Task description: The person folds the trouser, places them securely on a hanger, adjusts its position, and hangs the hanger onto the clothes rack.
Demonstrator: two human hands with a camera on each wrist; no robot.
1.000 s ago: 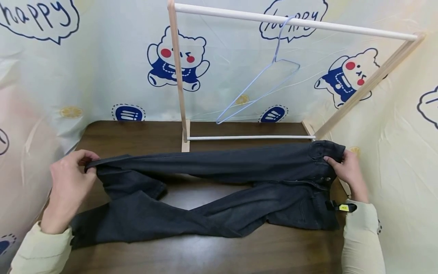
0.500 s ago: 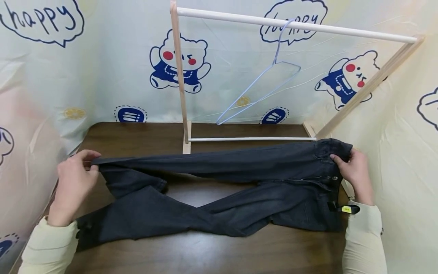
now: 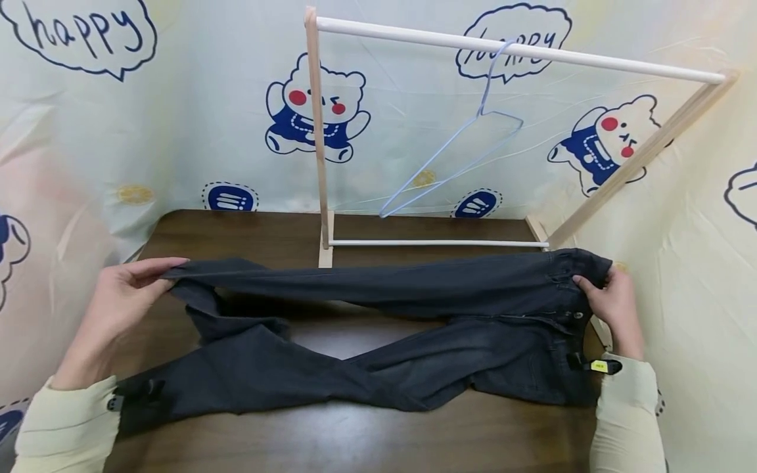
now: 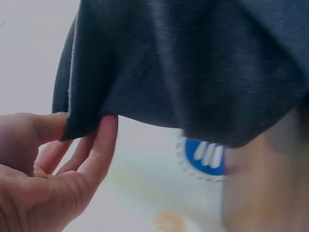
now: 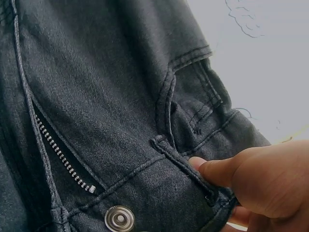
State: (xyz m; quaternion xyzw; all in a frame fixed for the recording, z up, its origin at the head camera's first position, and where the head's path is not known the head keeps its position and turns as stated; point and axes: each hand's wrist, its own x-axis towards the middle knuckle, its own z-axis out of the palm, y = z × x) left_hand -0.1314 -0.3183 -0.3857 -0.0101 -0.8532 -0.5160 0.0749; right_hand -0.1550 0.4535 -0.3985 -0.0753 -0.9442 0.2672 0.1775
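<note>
A pair of dark grey jeans (image 3: 414, 282) stretches sideways across the table, waistband to the right and legs to the left. My left hand (image 3: 127, 292) pinches the hem of the far leg between thumb and fingers; the left wrist view shows the thumb (image 4: 50, 126) on the cloth's edge. At the other end my right hand (image 3: 618, 305) grips the waistband (image 5: 159, 193) beside a belt loop. The zip (image 5: 63, 154) is partly undone, and a metal button (image 5: 119, 218) shows near it. The near leg (image 3: 284, 378) lies bent on the table.
Behind the jeans stands a wooden rack (image 3: 317, 131) with a white top rail (image 3: 414, 38). A light blue wire hanger (image 3: 440, 167) hangs from that rail. Printed sheets (image 3: 219, 118) enclose the brown table (image 3: 355, 440) at the back and sides.
My left hand has lifted slightly and its fingers have straightened along the hem, which is spread wider. The waistband in my right hand has shifted a little to the right.
</note>
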